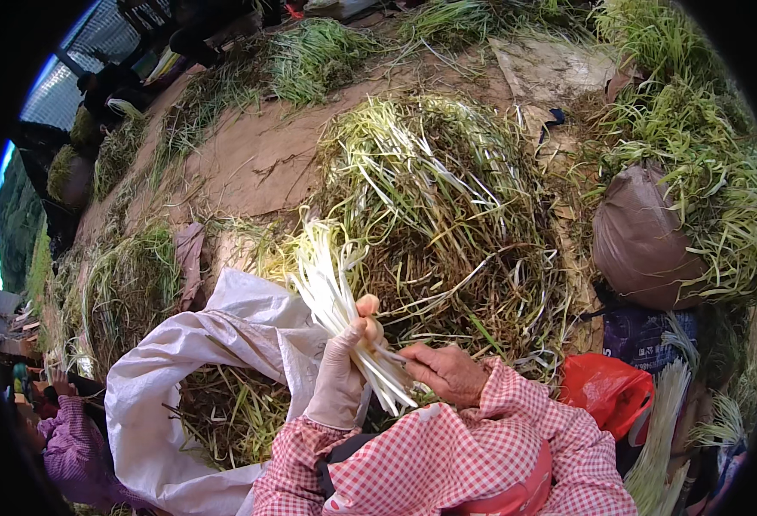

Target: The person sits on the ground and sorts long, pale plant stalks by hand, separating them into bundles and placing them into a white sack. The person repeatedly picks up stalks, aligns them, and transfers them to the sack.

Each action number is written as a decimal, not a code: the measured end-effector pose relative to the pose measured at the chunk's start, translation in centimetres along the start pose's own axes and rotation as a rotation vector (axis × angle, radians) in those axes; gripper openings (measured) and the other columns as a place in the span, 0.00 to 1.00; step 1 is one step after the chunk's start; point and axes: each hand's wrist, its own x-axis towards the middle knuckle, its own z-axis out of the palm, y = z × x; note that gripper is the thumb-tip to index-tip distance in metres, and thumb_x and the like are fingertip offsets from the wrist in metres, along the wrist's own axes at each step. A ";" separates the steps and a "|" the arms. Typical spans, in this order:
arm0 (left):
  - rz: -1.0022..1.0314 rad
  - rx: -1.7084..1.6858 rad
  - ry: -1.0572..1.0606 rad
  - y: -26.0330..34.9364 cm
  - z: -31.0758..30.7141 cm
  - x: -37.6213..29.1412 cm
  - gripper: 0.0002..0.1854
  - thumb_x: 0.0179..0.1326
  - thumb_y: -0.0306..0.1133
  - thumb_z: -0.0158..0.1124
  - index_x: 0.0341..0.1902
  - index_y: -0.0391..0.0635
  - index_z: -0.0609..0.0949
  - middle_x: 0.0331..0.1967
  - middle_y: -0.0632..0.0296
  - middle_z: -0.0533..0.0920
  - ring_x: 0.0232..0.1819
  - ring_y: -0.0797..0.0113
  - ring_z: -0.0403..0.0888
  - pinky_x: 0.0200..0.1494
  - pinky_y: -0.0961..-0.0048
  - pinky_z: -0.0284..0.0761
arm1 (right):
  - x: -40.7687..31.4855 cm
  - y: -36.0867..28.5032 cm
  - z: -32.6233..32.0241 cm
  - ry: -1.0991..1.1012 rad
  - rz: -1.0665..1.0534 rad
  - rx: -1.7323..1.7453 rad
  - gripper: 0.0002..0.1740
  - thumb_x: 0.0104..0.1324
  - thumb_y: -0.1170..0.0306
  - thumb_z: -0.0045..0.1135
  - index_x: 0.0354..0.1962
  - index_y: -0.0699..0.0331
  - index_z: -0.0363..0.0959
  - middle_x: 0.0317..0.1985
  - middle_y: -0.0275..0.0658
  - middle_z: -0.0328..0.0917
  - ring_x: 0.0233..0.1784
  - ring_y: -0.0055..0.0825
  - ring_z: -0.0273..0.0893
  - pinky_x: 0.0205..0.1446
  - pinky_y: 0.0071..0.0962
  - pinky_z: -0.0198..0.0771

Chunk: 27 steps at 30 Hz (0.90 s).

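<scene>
A bundle of long white vegetable stalks point(327, 284) with pale yellow tips is held in my left hand point(346, 361), which wears a whitish glove with some fingertips bare. My bare right hand point(446, 374) has its fingers closed on the thin end of a stalk at the bundle's lower right side. Just beyond both hands lies a large heap of white and green stalks mixed with brown, withered leaves point(443, 232). To the left of my left hand, a white woven sack point(140, 380) stands with its mouth rolled back, holding green and brown leaf scraps point(236, 413).
At the right are a stuffed brown sack point(642, 238) under green leaves, a red plastic bag point(604, 390) and pale stalk bundles point(662, 426). Another person's purple checked sleeve point(75, 445) shows at the lower left. A person in dark clothes point(111, 90) is at the upper left.
</scene>
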 end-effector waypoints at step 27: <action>-0.076 0.277 0.431 -3.3 -0.4 -1.3 0.15 0.54 0.25 0.66 0.46 0.38 0.77 0.29 0.62 0.81 0.17 0.78 0.70 0.19 0.82 0.66 | -1.3 2.8 2.7 0.265 0.111 0.317 0.08 0.57 0.76 0.62 0.35 0.64 0.74 0.30 0.29 0.68 0.32 0.16 0.68 0.36 0.19 0.66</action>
